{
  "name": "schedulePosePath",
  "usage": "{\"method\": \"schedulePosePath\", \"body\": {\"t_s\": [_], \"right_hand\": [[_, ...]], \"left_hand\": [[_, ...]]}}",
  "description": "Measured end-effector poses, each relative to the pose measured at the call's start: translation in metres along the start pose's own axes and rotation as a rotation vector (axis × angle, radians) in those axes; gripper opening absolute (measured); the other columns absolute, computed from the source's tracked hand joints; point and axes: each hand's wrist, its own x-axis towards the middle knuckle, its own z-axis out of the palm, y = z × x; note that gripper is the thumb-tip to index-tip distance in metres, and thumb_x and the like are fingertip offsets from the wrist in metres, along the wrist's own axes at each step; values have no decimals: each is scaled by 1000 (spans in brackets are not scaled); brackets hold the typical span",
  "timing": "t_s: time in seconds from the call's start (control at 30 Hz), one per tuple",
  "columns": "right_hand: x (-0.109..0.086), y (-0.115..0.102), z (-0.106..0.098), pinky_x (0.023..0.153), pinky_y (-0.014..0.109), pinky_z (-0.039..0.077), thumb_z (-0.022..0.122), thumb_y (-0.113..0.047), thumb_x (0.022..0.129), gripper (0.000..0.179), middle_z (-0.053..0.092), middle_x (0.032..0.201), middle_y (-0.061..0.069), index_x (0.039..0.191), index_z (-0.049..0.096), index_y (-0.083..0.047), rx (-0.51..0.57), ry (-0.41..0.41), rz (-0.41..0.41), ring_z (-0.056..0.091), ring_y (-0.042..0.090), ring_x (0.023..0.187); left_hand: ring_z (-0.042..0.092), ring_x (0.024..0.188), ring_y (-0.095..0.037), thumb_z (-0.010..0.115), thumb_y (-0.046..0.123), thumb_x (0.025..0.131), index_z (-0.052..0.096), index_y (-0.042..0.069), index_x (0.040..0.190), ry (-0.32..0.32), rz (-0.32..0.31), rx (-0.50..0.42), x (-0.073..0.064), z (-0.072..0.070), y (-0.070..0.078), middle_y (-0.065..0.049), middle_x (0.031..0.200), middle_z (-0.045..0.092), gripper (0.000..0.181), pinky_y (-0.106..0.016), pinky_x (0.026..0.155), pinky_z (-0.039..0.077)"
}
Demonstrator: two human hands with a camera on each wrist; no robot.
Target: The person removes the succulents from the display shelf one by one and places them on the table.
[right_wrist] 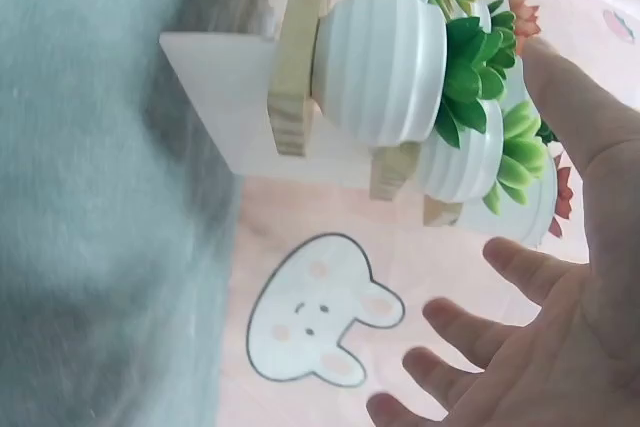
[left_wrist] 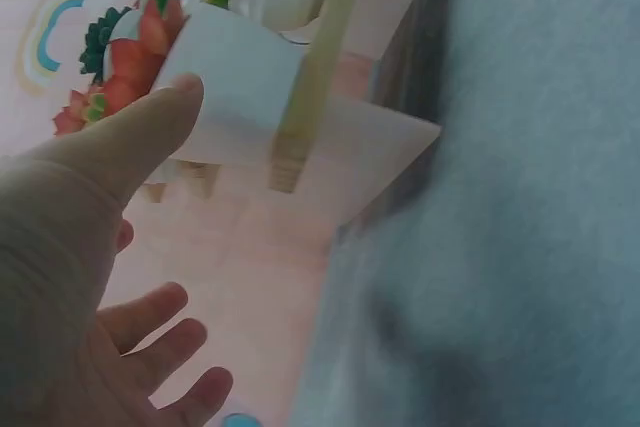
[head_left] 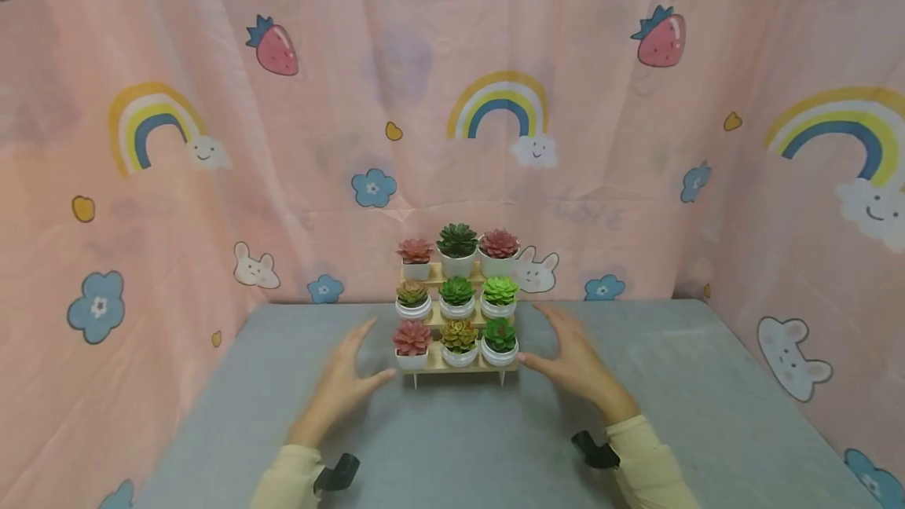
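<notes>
A three-tier stand (head_left: 434, 360) with pale wooden shelves and white side panels holds several potted succulents, red, green and yellowish, in white pots. My left hand (head_left: 341, 379) is at its left side, thumb and fingers spread. In the left wrist view, the thumb tip is close to a white pot (left_wrist: 235, 77) with a red succulent; contact is unclear. My right hand (head_left: 576, 364) is at the opposite side, fingers also spread. Its thumb is near the front right ribbed pot (right_wrist: 380, 67) with a green succulent (right_wrist: 470, 77). Neither hand grips anything.
The stand is on a grey table (head_left: 452, 446), near its back edge. Behind it hangs a pink curtain (head_left: 325, 124) printed with rainbows, strawberries and rabbits. Dark bands (head_left: 338, 474) are at both wrists, by pale sleeves.
</notes>
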Motion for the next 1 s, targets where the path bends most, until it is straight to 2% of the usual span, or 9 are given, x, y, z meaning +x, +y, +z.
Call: {"method": "schedulePosePath", "body": {"t_s": [0.13, 0.33, 0.43, 0.67, 0.83, 1.0], "right_hand": [[2, 2, 6, 112, 71, 33, 80, -36, 87, 84, 41, 156, 26, 154, 39, -5, 90, -30, -14, 37, 50, 144], [1, 6, 13, 111, 69, 35, 81, -37, 86, 84, 46, 153, 26, 152, 41, -4, 163, -72, 39, 41, 48, 142], [2, 6, 15, 111, 68, 37, 81, -37, 86, 83, 48, 151, 25, 151, 42, -3, 174, -88, 43, 44, 47, 140], [4, 8, 19, 104, 63, 45, 81, -31, 87, 77, 56, 143, 24, 149, 44, -4, 240, -115, 45, 53, 46, 130], [6, 8, 22, 100, 61, 49, 80, -31, 87, 73, 58, 140, 23, 147, 47, -6, 260, -113, 36, 56, 44, 125], [11, 7, 27, 100, 61, 49, 81, -28, 87, 70, 59, 139, 22, 146, 49, -7, 297, -98, 49, 58, 41, 123]], "left_hand": [[48, 136, -47, 86, 26, 81, 40, 12, 155, -60, -32, -135, 0, 14, -5, -25, 151, 48, 88, -66, 109, 41], [54, 130, -50, 85, 18, 82, 40, 10, 154, -128, -63, -281, -2, 27, -5, -26, 147, 52, 86, -63, 105, 46], [53, 131, -50, 84, 14, 83, 40, 6, 154, -159, -61, -340, -2, 30, -8, -28, 147, 51, 84, -62, 108, 45], [55, 128, -52, 76, 1, 87, 33, -10, 152, -260, -34, -459, 0, 37, -16, -37, 146, 46, 79, -57, 106, 49], [57, 126, -51, 74, -2, 87, 34, -11, 151, -262, -47, -513, 4, 42, -15, -39, 147, 45, 76, -53, 103, 52], [60, 122, -49, 71, -3, 88, 36, -12, 149, -244, -32, -543, 11, 43, -12, -39, 143, 49, 71, -43, 97, 58]]}}
